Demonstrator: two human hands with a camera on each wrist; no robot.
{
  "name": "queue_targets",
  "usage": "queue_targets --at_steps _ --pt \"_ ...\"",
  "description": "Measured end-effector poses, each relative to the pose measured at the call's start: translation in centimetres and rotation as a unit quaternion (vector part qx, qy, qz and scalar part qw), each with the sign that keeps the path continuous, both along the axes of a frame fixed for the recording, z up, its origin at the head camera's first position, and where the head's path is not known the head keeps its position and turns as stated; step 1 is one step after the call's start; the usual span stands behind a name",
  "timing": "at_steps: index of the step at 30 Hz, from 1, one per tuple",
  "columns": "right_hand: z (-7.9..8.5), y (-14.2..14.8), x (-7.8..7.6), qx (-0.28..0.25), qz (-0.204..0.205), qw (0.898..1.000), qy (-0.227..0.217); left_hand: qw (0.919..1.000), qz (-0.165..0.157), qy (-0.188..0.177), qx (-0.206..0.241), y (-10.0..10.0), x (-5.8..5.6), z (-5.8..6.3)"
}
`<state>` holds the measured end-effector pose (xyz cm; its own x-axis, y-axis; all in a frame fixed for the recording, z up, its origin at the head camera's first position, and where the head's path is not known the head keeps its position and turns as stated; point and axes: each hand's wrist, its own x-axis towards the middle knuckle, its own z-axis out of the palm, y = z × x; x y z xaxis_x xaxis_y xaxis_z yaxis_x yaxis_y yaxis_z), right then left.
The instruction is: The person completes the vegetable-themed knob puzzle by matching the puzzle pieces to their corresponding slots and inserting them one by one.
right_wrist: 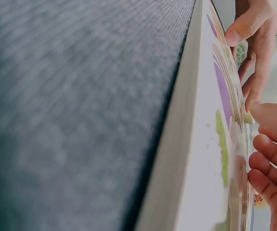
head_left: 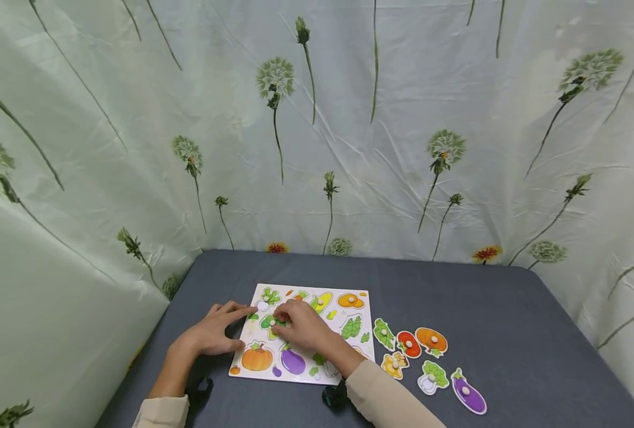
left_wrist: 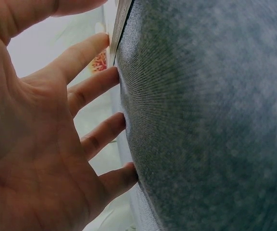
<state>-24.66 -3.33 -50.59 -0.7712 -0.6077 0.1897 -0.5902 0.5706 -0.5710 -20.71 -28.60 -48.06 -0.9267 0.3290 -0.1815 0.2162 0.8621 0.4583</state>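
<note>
A white vegetable peg-puzzle board lies on the grey-covered table. My right hand reaches over its middle, thumb and index finger at either side of the knob of the broccoli piece. In the right wrist view the thumb of this right hand is close to a small knob, with the other fingers curled. My left hand steadies the board's left side, index finger and thumb spread along that edge. Its fingers look spread and nearly straight in the left wrist view.
Right of the board lie loose pieces: a pea pod, a tomato, a pumpkin, a yellow-orange piece, a leafy green-and-white vegetable and an eggplant. A flower-print curtain hangs behind the table.
</note>
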Motion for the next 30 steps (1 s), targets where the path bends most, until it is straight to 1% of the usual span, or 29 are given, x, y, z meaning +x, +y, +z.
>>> queue_targets --at_steps 5,8,11,14,19,26,30 --pt "0.5 0.7 0.1 0.003 0.003 1.000 0.004 1.0000 0.006 -0.003 -0.001 0.1 0.1 -0.1" --pt "1.0 1.3 0.1 -0.002 0.002 1.000 -0.003 0.9999 0.010 -0.003 -0.006 0.2 0.0 -0.1" --pt "1.7 2.0 0.1 -0.004 0.003 1.000 -0.008 0.9998 0.016 -0.004 -0.006 0.1 -0.2 -0.4" --pt "2.2 2.5 0.2 0.000 0.002 1.000 -0.004 0.9997 0.022 -0.003 -0.006 -0.1 -0.5 -0.8" --pt "2.8 3.4 0.4 -0.001 -0.002 1.000 -0.002 0.9997 0.021 0.002 -0.008 -0.3 -0.8 -1.2" --pt "3.3 5.1 0.5 -0.010 -0.007 1.000 0.005 0.9997 0.012 -0.016 -0.013 0.0 -0.4 -0.2" --pt "3.6 6.5 0.5 -0.022 -0.016 1.000 0.010 0.9998 0.009 -0.015 -0.010 0.2 -0.2 0.3"
